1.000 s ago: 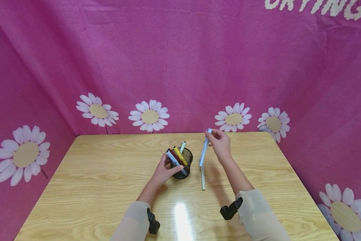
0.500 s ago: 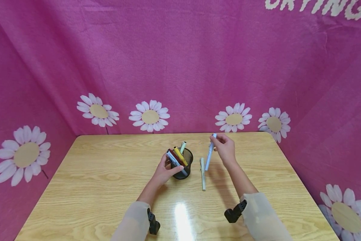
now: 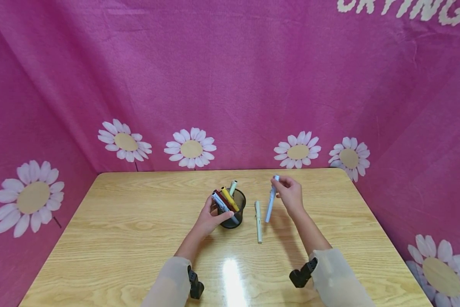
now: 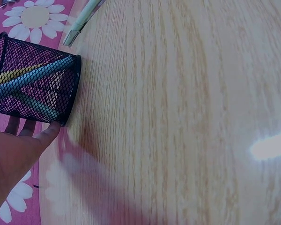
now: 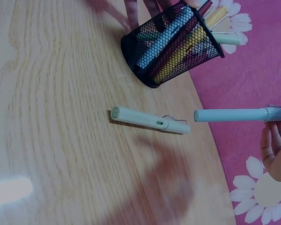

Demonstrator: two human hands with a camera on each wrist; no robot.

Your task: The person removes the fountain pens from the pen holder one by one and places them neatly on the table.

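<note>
My left hand [image 3: 206, 221] grips a black mesh pen cup [image 3: 239, 204] on the table, its fingers and thumb around the side. Inside the cup lean several pens: a light blue pen, a dark red one, a yellow pen [image 3: 230, 198] and a pale green one. My right hand [image 3: 290, 195] pinches another light blue pen [image 3: 271, 202] by its capped end, with the lower end slanting down toward the table. Between the cup and that pen lies a pale green pen [image 5: 139, 118] on the wood, its clip showing.
The wooden table [image 3: 137, 238] reaches back to a pink cloth [image 3: 230, 85] printed with white daisies, which also hangs at both sides. A bright light reflection lies on the tabletop in front of the cup.
My right hand has moved right and a little nearer with the light blue pen, away from above the pale green pen lying down. The left hand and cup have stayed put.
</note>
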